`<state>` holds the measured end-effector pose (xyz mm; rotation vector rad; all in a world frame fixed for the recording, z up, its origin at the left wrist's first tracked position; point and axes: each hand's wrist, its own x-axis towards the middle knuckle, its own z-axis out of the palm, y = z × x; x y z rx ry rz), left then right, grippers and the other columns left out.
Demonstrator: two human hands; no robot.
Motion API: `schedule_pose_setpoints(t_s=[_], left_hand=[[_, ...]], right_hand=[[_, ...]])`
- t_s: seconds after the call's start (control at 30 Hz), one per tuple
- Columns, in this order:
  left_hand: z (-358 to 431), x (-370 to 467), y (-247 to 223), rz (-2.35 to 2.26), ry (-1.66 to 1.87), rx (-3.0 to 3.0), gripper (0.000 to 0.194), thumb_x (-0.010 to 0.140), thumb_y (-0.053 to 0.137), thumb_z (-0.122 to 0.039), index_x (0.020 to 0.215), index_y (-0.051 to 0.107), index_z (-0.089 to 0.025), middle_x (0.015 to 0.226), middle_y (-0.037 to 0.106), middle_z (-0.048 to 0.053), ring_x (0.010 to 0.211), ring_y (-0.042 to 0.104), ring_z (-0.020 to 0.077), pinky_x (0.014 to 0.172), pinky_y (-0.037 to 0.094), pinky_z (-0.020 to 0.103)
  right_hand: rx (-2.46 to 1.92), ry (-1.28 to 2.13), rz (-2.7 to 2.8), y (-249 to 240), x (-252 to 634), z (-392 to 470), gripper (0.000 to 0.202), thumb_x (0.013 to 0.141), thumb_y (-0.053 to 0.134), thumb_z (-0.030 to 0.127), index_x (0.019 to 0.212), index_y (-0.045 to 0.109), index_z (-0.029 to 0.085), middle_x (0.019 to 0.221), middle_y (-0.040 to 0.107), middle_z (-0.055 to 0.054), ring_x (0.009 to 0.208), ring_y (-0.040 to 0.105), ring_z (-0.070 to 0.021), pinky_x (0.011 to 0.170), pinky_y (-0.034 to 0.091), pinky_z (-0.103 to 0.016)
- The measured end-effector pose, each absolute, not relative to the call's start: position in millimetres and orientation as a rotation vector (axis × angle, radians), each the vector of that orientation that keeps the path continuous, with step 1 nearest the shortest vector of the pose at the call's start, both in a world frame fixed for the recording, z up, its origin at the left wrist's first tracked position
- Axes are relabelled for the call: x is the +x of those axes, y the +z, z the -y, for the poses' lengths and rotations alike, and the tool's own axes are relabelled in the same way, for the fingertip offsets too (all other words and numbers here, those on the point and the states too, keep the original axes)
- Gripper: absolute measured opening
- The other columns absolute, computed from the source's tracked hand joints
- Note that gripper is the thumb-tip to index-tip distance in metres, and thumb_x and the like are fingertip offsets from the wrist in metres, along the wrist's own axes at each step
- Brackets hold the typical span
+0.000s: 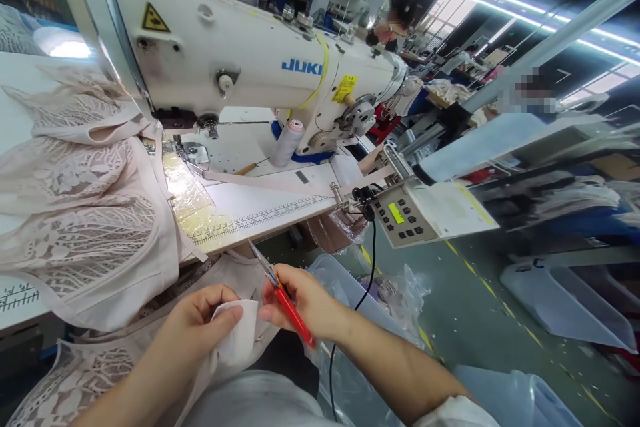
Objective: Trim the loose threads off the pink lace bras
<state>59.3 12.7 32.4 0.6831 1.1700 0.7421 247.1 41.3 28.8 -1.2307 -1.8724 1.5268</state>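
Clothing at the bottom edge: light grey fabric [250, 400] on the person's body, nearest the camera, well below the sewing machine [200, 47].
Left hand: the left hand [200, 327] is nearly closed, thumb and curled fingers pinching the edge of a pale cloth [239, 333], held on the person's side of the machine.
Right hand: the right hand [305, 300] is wrapped round red-handled scissors [294, 320], blades pointing up toward the machine's tabletop [280, 213] and apart from the pinched edge.
Step in hand: judging by the grip, the person is handling or inspecting that cloth edge with the scissors at the ready.
Next move: any cut would call for a steady pinch, blades turned toward the cloth and the left fingertips kept clear.
Lace garments: a layered heap [100, 213] lies left of the machine's needle area; more lace [95, 373] hangs below, nearer the person.
Spool and control panel: the spool [289, 143] stands just beside the machine's base; the panel [400, 213] sits to its right.
Hard to make out: most right fingertips are hidden, the cloth's lower part merges into the fabric beneath, the blade gap is unclear, and people beyond the machine are blurred.
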Motion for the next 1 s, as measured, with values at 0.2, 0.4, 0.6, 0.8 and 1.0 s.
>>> schedule_pose_setpoints(t_s=[0.2,0.4,0.6,0.8,1.0], left_hand=[[-5,53,29,-1.21,0.722,0.664,0.026,0.062,0.073,-0.038,0.065,0.06,-0.016,0.053,0.056,-0.004,0.047,0.043,0.0078,0.048,0.033,0.019],[-3,44,18,-1.179,0.683,0.859,0.027,0.068,0.067,-0.041,0.065,0.058,-0.017,0.053,0.051,-0.005,0.049,0.039,0.0091,0.05,0.028,0.021],[-3,42,14,-1.178,0.694,0.89,0.024,0.07,0.064,-0.038,0.062,0.055,-0.018,0.051,0.05,-0.006,0.05,0.04,0.0097,0.051,0.028,0.022],[-2,46,18,-1.225,0.827,0.761,0.024,0.064,0.069,-0.032,0.054,0.052,-0.017,0.048,0.048,-0.007,0.048,0.036,0.0076,0.048,0.026,0.02],[-1,48,22,-1.203,0.859,0.677,0.029,0.063,0.071,-0.035,0.054,0.049,-0.017,0.046,0.049,-0.007,0.044,0.036,0.0059,0.045,0.026,0.018]], right_hand=[[-1.175,1.437,2.47,37,265,-55,0.057,0.066,0.062,0.072,0.066,0.036,0.021,0.063,0.038,0.006,0.056,0.032,-0.0098,0.051,0.027,-0.022],[-1.384,1.205,2.864,52,278,-53,0.051,0.067,0.07,0.062,0.065,0.041,0.02,0.06,0.039,0.006,0.054,0.032,-0.01,0.051,0.023,-0.022],[-1.528,1.172,2.841,59,284,-49,0.05,0.067,0.073,0.058,0.062,0.041,0.019,0.058,0.039,0.006,0.054,0.034,-0.0098,0.052,0.022,-0.023],[-1.523,1.246,2.742,59,280,-51,0.049,0.071,0.071,0.053,0.062,0.036,0.02,0.058,0.036,0.007,0.054,0.03,-0.0092,0.051,0.021,-0.023],[-1.314,1.449,2.498,44,263,-53,0.044,0.073,0.069,0.049,0.065,0.037,0.02,0.061,0.037,0.007,0.055,0.032,-0.009,0.05,0.026,-0.021]])
